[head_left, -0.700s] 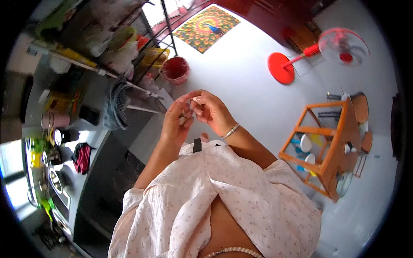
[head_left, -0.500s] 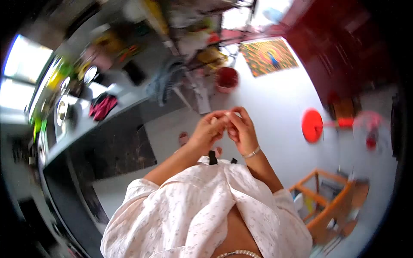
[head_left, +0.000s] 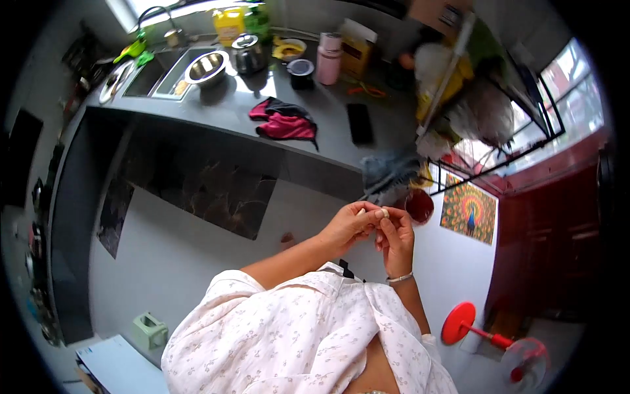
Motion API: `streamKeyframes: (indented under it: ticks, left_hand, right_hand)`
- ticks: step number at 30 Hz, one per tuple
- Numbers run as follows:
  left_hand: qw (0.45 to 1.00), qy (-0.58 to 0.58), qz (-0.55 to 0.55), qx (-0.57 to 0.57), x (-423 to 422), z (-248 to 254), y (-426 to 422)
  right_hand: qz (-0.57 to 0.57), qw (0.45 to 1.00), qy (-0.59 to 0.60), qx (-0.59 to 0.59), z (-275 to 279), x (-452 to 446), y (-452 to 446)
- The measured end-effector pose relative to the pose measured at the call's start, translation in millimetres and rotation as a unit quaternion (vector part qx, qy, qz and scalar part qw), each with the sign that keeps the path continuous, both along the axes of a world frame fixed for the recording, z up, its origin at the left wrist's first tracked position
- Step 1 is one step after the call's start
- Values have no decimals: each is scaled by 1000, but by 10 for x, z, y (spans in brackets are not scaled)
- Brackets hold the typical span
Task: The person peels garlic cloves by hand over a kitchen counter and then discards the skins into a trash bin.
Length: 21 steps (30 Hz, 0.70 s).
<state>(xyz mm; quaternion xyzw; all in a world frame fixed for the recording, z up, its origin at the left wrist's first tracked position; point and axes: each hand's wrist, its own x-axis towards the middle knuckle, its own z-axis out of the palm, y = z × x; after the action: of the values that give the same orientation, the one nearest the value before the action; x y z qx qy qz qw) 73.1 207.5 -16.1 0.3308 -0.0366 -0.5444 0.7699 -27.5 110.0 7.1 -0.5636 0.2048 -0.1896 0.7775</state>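
My left hand (head_left: 348, 228) and my right hand (head_left: 398, 241) meet in front of my body, fingertips pinched together. Between their tips sits a small whitish piece (head_left: 384, 213), about the size of a garlic clove; its kind is too small to tell. A second pale bit (head_left: 361, 212) shows at the curled fingers of my left hand. Both hands are closed. Beyond them, low by the counter end, stands a dark red bucket (head_left: 419, 206), and blue-grey cloth (head_left: 390, 176) hangs near it.
The grey counter (head_left: 216, 110) carries a steel bowl (head_left: 207, 68), a lidded pot (head_left: 249, 54), a pink flask (head_left: 329, 59), a dark red cloth (head_left: 283, 121) and a black phone (head_left: 359, 124). A wire rack (head_left: 489, 172) juts out at right. A red fan (head_left: 459, 322) stands lower right.
My view has swung left toward the counter and sink, so the room appears shifted right and down. Both hands stay together at the small piece, now farther right in view.
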Motion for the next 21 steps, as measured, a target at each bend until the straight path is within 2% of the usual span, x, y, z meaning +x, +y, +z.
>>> streamKeyframes:
  ticks: [4, 6, 8, 9, 13, 16, 18, 20, 21]
  left_hand:
    - [995, -32, 90, 11, 571, 69, 684]
    - [987, -52, 153, 0, 814, 73, 980]
    - [984, -51, 168, 12, 1028, 122, 1328]
    - [980, -72, 185, 11, 1118, 117, 1470]
    - [963, -107, 243, 38, 1390, 74, 1938]
    - [949, -90, 297, 53, 1523, 125, 2229]
    - [922, -50, 381, 43, 1612, 35, 2385]
    - [902, -74, 425, 30, 1699, -28, 2573]
    - [893, -63, 444, 38, 1729, -4, 2647]
  right_hand:
    - [76, 993, 36, -87, -27, 797, 389]
    - [99, 990, 41, -90, -35, 1182, 642]
    - [167, 983, 73, -5, -3, 1504, 934]
    - [202, 978, 45, 28, -46, 1647, 1047]
    - [277, 958, 27, 75, -184, 2130, 1433]
    - [315, 943, 56, 93, -124, 2411, 1727]
    - [337, 934, 67, 97, -132, 2618, 1867]
    - [383, 920, 54, 60, -187, 2856, 1982]
    - [387, 917, 61, 80, -240, 2976, 2030]
